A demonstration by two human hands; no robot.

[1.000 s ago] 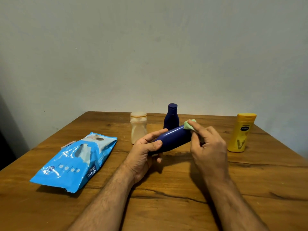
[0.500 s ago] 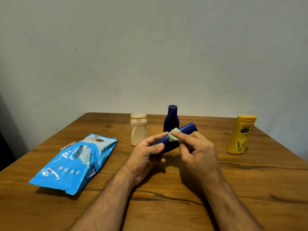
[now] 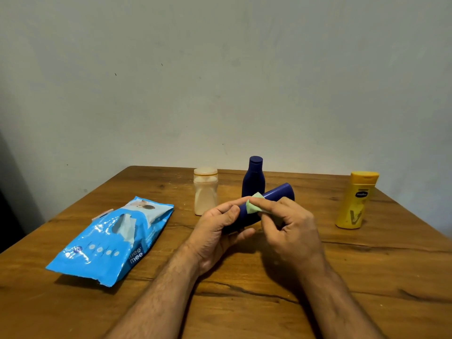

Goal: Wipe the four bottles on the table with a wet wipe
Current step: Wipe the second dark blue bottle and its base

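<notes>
The left hand (image 3: 215, 231) has its fingers and thumb curled round the lower end of a dark blue cylindrical plastic bottle (image 3: 266, 204), holding it tilted above the brown wooden bench (image 3: 367, 277), its free end pointing up and away to the right. The right hand (image 3: 291, 231) pinches a small pale green folded wet wipe (image 3: 253, 206) between thumb and fingers and presses it against the side of that bottle, just beside the left hand's fingertips.

Just beyond the two hands a second dark blue plastic bottle with a round cap (image 3: 254, 178) stands upright. To the left of it, beyond the left hand, stands a cream translucent plastic bottle with a wide lid (image 3: 206, 192). Well to the right of the right hand stands a yellow plastic lotion bottle with a flip cap (image 3: 355, 200). To the left of the left hand, apart from it, a shiny light blue plastic pack of wet wipes (image 3: 110, 241) lies flat on the bench.
</notes>
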